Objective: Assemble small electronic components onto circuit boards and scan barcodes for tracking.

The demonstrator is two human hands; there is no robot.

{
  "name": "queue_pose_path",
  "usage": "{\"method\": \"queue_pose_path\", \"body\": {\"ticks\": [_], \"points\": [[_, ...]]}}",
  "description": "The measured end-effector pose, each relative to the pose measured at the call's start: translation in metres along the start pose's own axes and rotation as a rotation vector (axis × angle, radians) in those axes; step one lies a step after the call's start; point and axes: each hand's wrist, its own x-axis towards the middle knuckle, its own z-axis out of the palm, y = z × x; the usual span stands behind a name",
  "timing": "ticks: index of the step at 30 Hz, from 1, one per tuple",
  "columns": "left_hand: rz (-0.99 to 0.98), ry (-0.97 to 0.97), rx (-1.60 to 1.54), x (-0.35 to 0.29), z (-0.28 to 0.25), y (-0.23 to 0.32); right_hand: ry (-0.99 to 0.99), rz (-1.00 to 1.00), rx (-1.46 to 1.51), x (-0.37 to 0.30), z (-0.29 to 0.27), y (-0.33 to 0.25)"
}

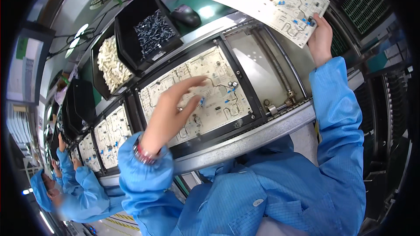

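Observation:
My right hand [321,40] grips the right corner of a white circuit board [280,4], holding it tilted above the far right part of the line. Blue and dark components stand on this board. My left hand [173,109] hovers over a second circuit board [214,67], which lies flat in a black frame [245,76] on the conveyor. The left fingers are apart and slightly bent, with nothing seen between them. Small blue parts and two round capacitors [232,84] sit on the framed board.
Beyond the conveyor stand a black bin of dark small parts [154,32] and one of cream-coloured pieces [113,63], beside a black mouse [186,15]. More framed boards [112,129] line up leftward, where a person in blue [83,192] works. A metal rail [245,142] runs in front.

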Motion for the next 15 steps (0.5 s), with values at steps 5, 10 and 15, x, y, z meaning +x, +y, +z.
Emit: {"method": "queue_pose_path", "body": {"ticks": [5,10,15], "points": [[-0.345,0.724,0.044,-0.153,-0.043,-0.033,0.063,0.168,-0.006,-0.005,0.006,-0.003],[-0.920,1.389,0.505,-0.405,-0.049,-0.130,-0.170,-0.135,-0.586,0.061,-0.089,-0.028],[-1.779,0.886,0.851,-0.556,0.064,-0.156,-0.337,-0.903,-1.240,0.154,-0.166,-0.053]]}}
